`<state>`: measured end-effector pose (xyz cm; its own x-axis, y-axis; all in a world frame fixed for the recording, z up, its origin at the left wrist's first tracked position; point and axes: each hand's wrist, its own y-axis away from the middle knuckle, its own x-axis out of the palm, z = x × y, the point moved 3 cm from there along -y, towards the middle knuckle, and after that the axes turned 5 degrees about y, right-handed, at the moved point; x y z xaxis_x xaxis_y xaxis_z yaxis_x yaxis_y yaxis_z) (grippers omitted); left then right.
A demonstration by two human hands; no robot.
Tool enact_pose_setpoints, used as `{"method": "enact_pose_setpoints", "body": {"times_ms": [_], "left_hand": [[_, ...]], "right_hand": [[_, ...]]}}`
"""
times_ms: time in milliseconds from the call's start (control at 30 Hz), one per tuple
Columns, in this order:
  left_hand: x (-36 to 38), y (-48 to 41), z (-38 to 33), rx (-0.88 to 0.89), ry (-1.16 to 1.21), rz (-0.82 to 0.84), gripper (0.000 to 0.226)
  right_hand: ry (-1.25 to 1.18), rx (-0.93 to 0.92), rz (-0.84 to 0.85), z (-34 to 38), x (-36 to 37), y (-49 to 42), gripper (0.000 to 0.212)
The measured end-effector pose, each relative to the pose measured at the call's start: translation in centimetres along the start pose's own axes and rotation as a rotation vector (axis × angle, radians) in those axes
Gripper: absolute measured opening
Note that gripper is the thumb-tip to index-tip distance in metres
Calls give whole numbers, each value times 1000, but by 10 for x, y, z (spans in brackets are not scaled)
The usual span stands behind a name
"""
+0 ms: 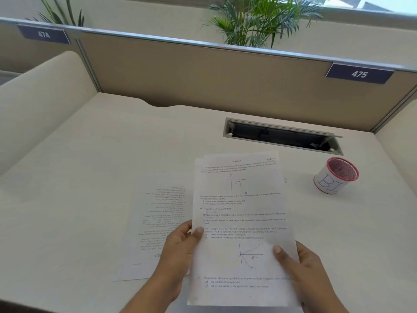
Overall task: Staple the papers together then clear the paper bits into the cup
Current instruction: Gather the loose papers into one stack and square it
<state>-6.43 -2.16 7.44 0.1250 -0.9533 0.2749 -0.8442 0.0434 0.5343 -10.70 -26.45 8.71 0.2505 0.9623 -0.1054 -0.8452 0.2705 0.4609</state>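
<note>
I hold a small stack of printed papers upright above the desk, text and diagrams facing me. My left hand grips the stack's left edge, thumb on the front. My right hand grips the lower right edge, thumb on the front too. One more printed sheet lies flat on the desk to the left, its text upside down to me, partly covered by my left hand. A white cup with a red rim and a red mesh inside stands at the right. No stapler or paper bits show.
The cream desk is enclosed by a tan partition at the back and cream side panels. An open cable tray slot is sunk into the desk behind the papers. Plants rise behind the partition.
</note>
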Motion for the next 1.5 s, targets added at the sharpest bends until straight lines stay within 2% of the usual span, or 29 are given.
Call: {"method": "enact_pose_setpoints", "body": {"times_ms": [200,367,533,633,700,833,900,1000,1067,1167,1267,1367,1500], "left_hand": [[1,-3,-4,78,7,-44,18],[4,-4,-2,103,-14,-37,17],[6,-6,2,93,-63,-2,20],[6,-13,9,45,-235,-17,37],[5,-19,17,106,-391,-1,41],[12,-31,40,403,-1121,124,30],[27,-33,53,612,-1353,242,28],[39,-38,71,741,-1434,290,21],[37,-45,78,752,-1394,275,29],[12,-49,64,656,-1302,83,47],[-38,-54,36,517,-1128,-308,52],[-91,-53,13,322,-1109,-631,66],[-129,-53,0,5,-1227,-728,100]], "right_hand": [[-18,-12,71,3,1,-3,26],[-38,0,74,6,-1,-7,18],[-48,-8,43,5,-10,-12,19],[-86,12,-15,5,-25,-16,21],[-109,18,-72,5,-37,-19,19],[-131,19,-146,5,-56,-19,17],[-131,19,-166,3,-61,-18,18],[-127,35,-184,3,-63,-15,16],[-123,42,-185,2,-62,-13,14],[-110,48,-182,2,-59,-10,17],[-60,59,-188,3,-59,-5,32],[29,64,-202,8,-59,-2,13],[61,38,-145,12,-54,-5,12]]}}
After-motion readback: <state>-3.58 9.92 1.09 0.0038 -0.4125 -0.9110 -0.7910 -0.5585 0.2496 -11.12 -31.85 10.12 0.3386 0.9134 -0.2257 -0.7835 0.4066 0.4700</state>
